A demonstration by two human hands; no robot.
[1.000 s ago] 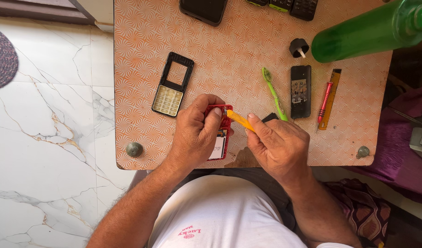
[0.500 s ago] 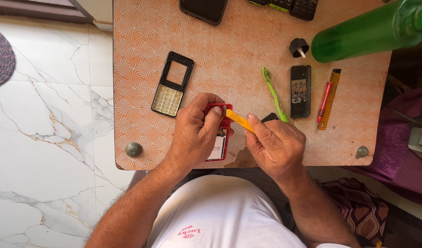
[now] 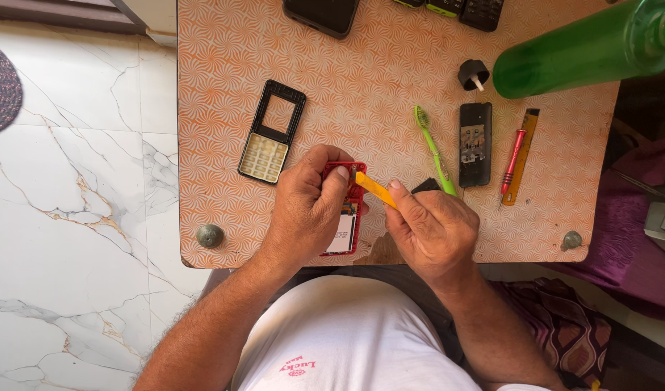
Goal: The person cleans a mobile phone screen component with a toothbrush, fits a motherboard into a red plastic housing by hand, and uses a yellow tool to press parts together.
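Center frame, my left hand (image 3: pixel 307 206) pinches the red phone body (image 3: pixel 345 217); right hand (image 3: pixel 430 228) fingers squeeze the orange pry tool (image 3: pixel 374 188) at its top edge. Front keypad frame (image 3: pixel 271 132) already off, upper left; innards probably still in.

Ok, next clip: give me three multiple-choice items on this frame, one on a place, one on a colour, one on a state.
1. Where does the green toothbrush lie?
A. Between the red phone body and the black phone part
B. On the floor
C. Inside the green bottle

2. What colour is the pry tool in the right hand?
A. Blue
B. Orange-yellow
C. White

3. How is the red phone body held?
A. Lying free on the table
B. Gripped by the left hand
C. Balanced on the bottle

Answers: 1 A, it lies on the table between them; 2 B, the blade shows orange-yellow; 3 B, the left fingers wrap it.
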